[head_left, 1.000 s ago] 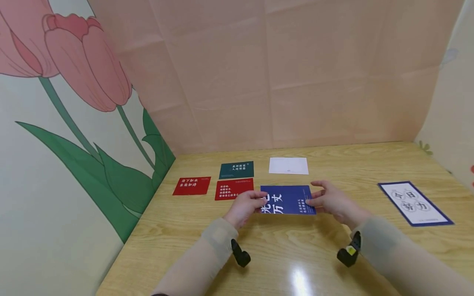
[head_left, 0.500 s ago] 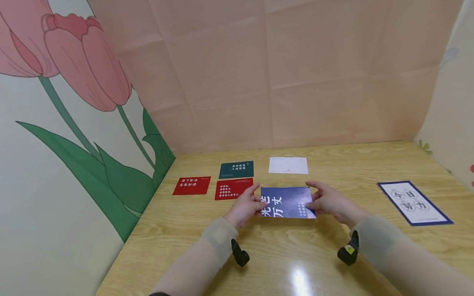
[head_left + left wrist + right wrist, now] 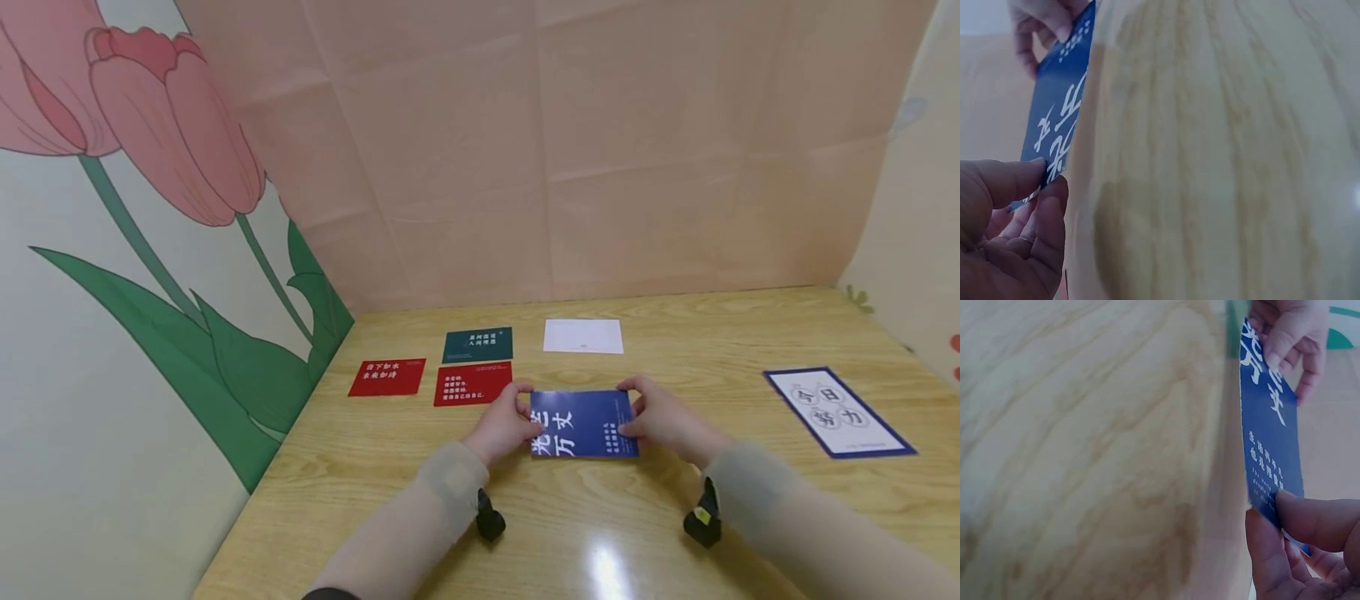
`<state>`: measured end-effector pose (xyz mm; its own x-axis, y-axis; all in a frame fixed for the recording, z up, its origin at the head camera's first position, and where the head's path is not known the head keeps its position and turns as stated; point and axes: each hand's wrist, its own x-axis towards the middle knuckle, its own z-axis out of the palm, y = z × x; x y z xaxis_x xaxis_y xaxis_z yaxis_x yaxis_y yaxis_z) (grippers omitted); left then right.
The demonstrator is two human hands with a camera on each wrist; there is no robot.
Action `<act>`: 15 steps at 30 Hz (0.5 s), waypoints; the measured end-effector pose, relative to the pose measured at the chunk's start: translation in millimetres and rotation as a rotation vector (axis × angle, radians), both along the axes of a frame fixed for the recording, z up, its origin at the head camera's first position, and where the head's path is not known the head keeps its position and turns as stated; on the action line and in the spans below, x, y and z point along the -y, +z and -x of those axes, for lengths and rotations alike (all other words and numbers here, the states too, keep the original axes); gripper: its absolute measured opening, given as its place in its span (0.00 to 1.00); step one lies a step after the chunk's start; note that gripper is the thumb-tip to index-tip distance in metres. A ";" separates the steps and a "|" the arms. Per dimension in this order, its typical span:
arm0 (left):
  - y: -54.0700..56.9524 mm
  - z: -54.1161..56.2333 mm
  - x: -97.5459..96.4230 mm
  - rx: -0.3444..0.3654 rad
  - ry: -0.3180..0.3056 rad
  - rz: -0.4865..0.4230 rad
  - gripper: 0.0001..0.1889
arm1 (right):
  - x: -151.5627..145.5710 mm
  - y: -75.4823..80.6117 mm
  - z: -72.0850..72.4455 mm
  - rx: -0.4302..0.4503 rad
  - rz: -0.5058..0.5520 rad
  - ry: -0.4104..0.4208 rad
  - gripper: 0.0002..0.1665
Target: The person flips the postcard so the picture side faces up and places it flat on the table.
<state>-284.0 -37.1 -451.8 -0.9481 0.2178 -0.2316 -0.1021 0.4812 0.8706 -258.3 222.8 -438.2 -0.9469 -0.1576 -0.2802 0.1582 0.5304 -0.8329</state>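
Note:
A dark blue card [image 3: 588,425] with white Chinese lettering is held between both hands over the middle of the table. My left hand [image 3: 504,423] pinches its left end, thumb on the printed face and fingers behind. At the other end my right hand [image 3: 667,421] grips it the same way. In the left wrist view the blue card [image 3: 1060,106] slants up from the left hand [image 3: 1010,231] to the right one. The right wrist view shows the right thumb pressing on the small print of the card [image 3: 1272,425], with the right hand [image 3: 1310,544] below.
Beyond the hands lie a green card [image 3: 477,344], a red card [image 3: 468,385], another red card [image 3: 386,377] farther left and a white card [image 3: 583,336]. A blue-bordered white card [image 3: 840,412] lies at the right of the wooden table [image 3: 337,492]. A pink-draped wall [image 3: 585,167] stands behind.
The blue card has come slightly down and nearer, held at both ends throughout. Its face looked paler with glare half a second ago and is deep blue now. The other cards stayed put.

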 end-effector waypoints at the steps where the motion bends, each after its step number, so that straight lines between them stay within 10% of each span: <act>1: -0.7 0.1 -0.7 -0.009 0.001 0.022 0.32 | 0.4 -1.5 0.4 -0.008 -0.022 0.001 0.38; 15: -9.3 6.9 -7.3 -0.071 -0.002 0.153 0.30 | 6.1 -6.0 5.6 -0.156 -0.254 0.060 0.32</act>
<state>-290.9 -29.8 -461.1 -0.9630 0.1869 -0.1944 -0.0419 0.6084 0.7925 -264.0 216.6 -444.2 -0.9726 -0.1584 -0.1700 0.0008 0.7293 -0.6842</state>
